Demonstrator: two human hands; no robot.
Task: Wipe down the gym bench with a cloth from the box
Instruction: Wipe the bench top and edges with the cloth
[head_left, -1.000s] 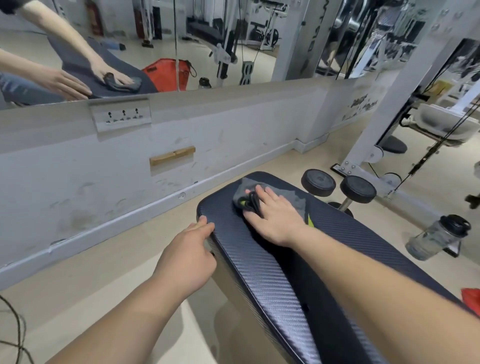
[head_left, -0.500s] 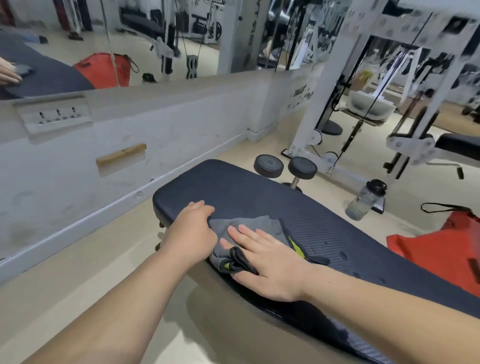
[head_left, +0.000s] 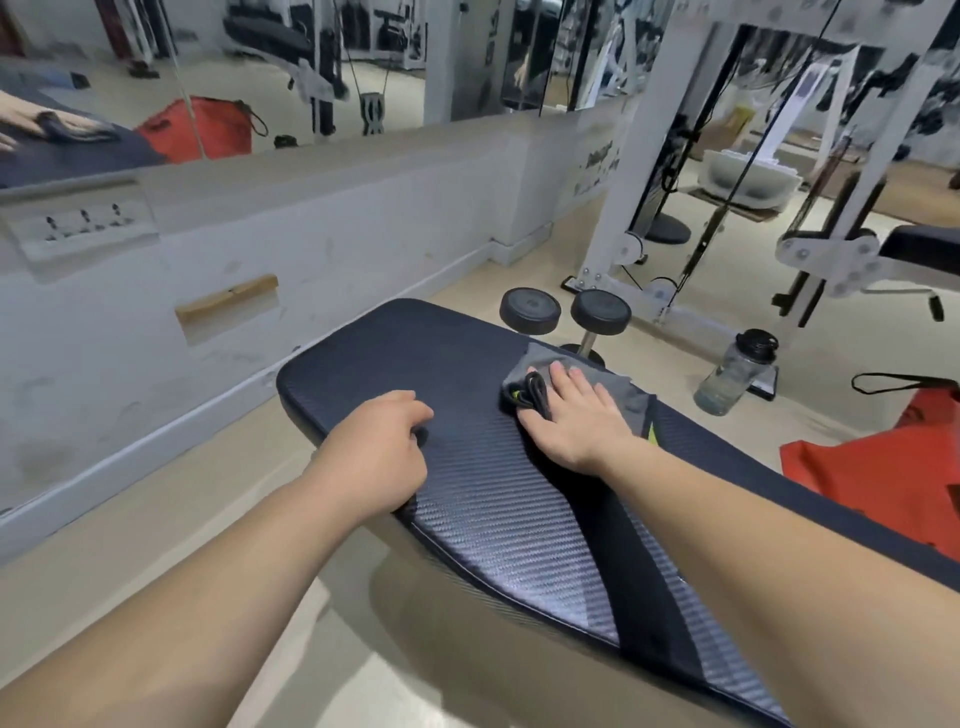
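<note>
A dark blue padded gym bench (head_left: 415, 353) with a carbon-weave texture runs from centre to lower right. A grey cloth (head_left: 537, 364) with black and yellow trim lies bunched on the bench's far side. My right hand (head_left: 576, 421) lies flat on the cloth, fingers spread, pressing it onto the pad. My left hand (head_left: 374, 452) rests on the bench's near edge with its fingers curled, nothing in it. No box is in view.
A dumbbell (head_left: 566, 312) stands on the floor just past the bench. A water bottle (head_left: 737, 371) and a red bag (head_left: 883, 467) sit to the right. A white cable machine (head_left: 649, 171) rises behind. A low wall (head_left: 311, 218) with mirrors runs along the left.
My right hand has slid the cloth from the near left edge across to the bench's far side. My left hand has come off the cloth and rests alone on the near edge.
</note>
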